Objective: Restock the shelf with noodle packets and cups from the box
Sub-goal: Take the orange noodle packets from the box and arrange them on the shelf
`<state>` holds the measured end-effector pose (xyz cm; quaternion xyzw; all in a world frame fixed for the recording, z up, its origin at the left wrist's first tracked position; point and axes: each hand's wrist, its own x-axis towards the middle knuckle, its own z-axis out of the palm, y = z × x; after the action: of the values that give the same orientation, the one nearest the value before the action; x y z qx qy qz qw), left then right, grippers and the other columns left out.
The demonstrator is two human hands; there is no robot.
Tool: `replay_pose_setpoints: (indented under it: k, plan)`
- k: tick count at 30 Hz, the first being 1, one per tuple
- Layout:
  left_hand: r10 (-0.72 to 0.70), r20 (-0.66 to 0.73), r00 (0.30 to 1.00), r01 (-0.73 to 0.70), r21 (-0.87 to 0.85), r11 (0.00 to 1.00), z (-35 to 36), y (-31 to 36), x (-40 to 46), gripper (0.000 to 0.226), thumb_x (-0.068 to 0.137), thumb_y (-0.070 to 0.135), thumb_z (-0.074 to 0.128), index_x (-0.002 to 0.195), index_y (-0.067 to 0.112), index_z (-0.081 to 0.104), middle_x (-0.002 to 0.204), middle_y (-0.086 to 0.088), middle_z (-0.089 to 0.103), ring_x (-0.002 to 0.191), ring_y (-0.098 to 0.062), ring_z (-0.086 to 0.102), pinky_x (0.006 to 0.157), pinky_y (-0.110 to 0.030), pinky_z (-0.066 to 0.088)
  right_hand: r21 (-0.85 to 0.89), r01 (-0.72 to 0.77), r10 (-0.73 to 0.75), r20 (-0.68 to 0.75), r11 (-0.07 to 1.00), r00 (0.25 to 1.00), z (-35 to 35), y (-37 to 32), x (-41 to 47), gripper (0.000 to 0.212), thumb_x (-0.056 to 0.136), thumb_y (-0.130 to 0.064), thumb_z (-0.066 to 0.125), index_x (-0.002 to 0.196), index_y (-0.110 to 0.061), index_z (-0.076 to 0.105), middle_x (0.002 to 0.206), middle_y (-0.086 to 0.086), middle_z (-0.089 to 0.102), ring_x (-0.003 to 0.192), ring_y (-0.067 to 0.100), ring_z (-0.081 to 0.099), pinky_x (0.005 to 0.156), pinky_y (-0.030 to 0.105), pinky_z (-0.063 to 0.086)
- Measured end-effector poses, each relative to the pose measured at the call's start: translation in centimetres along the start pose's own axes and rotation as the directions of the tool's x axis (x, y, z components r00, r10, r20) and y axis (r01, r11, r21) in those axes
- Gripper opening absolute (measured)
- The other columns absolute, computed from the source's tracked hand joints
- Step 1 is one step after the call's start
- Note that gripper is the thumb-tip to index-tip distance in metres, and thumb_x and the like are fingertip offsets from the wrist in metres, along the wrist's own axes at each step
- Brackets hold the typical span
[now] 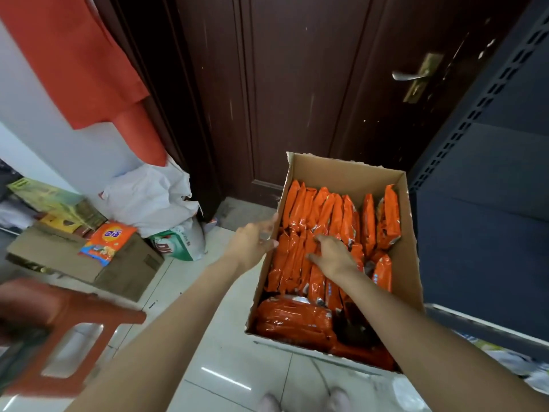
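I have the cardboard box standing open on the tiled floor, at about one o'clock from my feet, packed with orange noodle packets set on edge in rows, and a few more lying flat at the near end. My left hand rests against the box's left wall at nine o'clock of the packets, fingers fairly straight and holding nothing that I can make out. My right hand lies down among the upright packets, its fingers bent into the row; whether they have closed round one I cannot tell. The dark shelf stands at three o'clock, just beside the box. I judge these packets light, crinkly and slick, with brittle noodle blocks inside, so I would pinch several together across their flat faces rather than by the sealed top edges.
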<state>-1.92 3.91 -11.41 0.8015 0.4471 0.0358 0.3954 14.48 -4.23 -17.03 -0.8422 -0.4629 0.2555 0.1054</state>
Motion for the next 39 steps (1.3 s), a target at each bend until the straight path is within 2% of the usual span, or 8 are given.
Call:
replay_pose_setpoints:
  k: [4, 8, 16, 21, 25, 32, 36, 39]
  plan:
    - [0.001, 0.010, 1.000, -0.001, -0.034, 0.999, 0.0, -0.2, 0.1, 0.061, 0.094, 0.020, 0.055, 0.146, 0.029, 0.027, 0.139, 0.000, 0.051, 0.114, -0.024, 0.059, 0.100, -0.042, 0.046, -0.160, -0.110, 0.107, -0.027, 0.981, 0.994, 1.0, -1.0, -0.1, 0.029, 0.090, -0.037, 0.059, 0.106, -0.013, 0.058, 0.101, 0.006, 0.064, 0.097, 0.024, 0.063, 0.074, 0.031, 0.049]
    - [-0.001, -0.001, 1.000, 0.001, -0.038, 0.999, 0.2, -0.2, 0.1, 0.060, 0.095, 0.021, 0.053, 0.147, 0.031, 0.025, 0.142, 0.001, 0.048, 0.117, -0.023, 0.057, 0.100, -0.040, 0.046, -0.223, -0.137, 0.124, -0.074, 0.965, 0.990, 1.7, -1.4, 0.0, 0.015, 0.095, -0.013, 0.050, 0.108, -0.011, 0.057, 0.109, 0.008, 0.064, 0.101, 0.025, 0.062, 0.071, 0.028, 0.045]
    - [0.224, -0.252, 0.941, -0.170, 0.219, 0.961, 1.4, 0.4, 0.2, 0.048, 0.092, 0.012, 0.055, 0.139, 0.017, 0.045, 0.136, -0.003, 0.048, 0.125, -0.022, 0.041, 0.104, -0.029, 0.033, 0.131, -0.138, 0.156, -0.137, 0.982, 0.978, -1.7, 0.0, -0.5, 0.013, 0.089, -0.015, 0.058, 0.083, -0.021, 0.066, 0.093, 0.001, 0.068, 0.091, 0.021, 0.065, 0.077, 0.033, 0.054]
    - [0.250, 0.077, 0.965, -0.257, 0.094, 0.962, 3.9, 4.0, 1.1, 0.069, 0.080, 0.042, 0.069, 0.140, 0.020, 0.042, 0.140, -0.004, 0.045, 0.129, -0.019, 0.042, 0.107, -0.032, 0.037, 0.327, -0.062, 0.156, -0.271, 0.943, 0.950, -6.2, 0.6, -1.0, 0.009, 0.086, -0.018, 0.065, 0.079, -0.022, 0.064, 0.088, 0.000, 0.068, 0.087, 0.015, 0.063, 0.078, 0.027, 0.051]
    - [0.231, 0.052, 0.971, -0.232, 0.002, 0.973, 4.3, 6.4, 2.4, 0.078, 0.070, 0.047, 0.077, 0.136, 0.019, 0.047, 0.126, -0.004, 0.059, 0.110, -0.015, 0.059, 0.095, -0.031, 0.049, 0.408, -0.026, 0.172, -0.325, 0.912, 0.930, -8.7, 1.4, -1.1, 0.008, 0.086, -0.016, 0.065, 0.079, -0.020, 0.065, 0.082, -0.003, 0.065, 0.080, 0.011, 0.061, 0.070, 0.023, 0.045]
    - [0.352, 0.033, 0.936, -0.352, 0.002, 0.936, 4.7, 9.3, 4.7, 0.081, 0.073, 0.031, 0.078, 0.142, 0.026, 0.037, 0.144, 0.004, 0.036, 0.128, -0.012, 0.042, 0.104, -0.030, 0.041, 0.478, 0.092, 0.111, -0.380, 0.874, 0.918, -11.4, 3.4, -0.7, 0.007, 0.087, -0.017, 0.066, 0.081, -0.020, 0.066, 0.073, -0.011, 0.062, 0.070, -0.002, 0.056, 0.062, 0.006, 0.037]
    - [0.353, 0.027, 0.935, -0.340, -0.206, 0.917, 4.4, 10.1, 6.2, 0.056, 0.086, -0.003, 0.055, 0.135, 0.020, 0.046, 0.134, 0.000, 0.051, 0.105, -0.010, 0.060, 0.073, -0.012, 0.049, 0.448, 0.155, 0.023, -0.367, 0.881, 0.930, -12.0, 4.6, 0.2, 0.005, 0.085, -0.015, 0.067, 0.081, -0.018, 0.066, 0.078, -0.005, 0.065, 0.074, 0.003, 0.059, 0.066, 0.013, 0.042]
    - [0.394, -0.167, 0.904, -0.391, 0.049, 0.919, 4.4, 10.2, 7.4, 0.059, 0.089, 0.001, 0.051, 0.140, 0.027, 0.039, 0.144, -0.001, 0.038, 0.127, -0.017, 0.040, 0.098, -0.021, 0.036, 0.408, 0.228, -0.100, -0.311, 0.884, 0.945, -12.1, 5.0, 0.5, 0.010, 0.085, -0.013, 0.067, 0.078, -0.020, 0.064, 0.087, -0.004, 0.064, 0.081, 0.005, 0.060, 0.078, 0.020, 0.046]
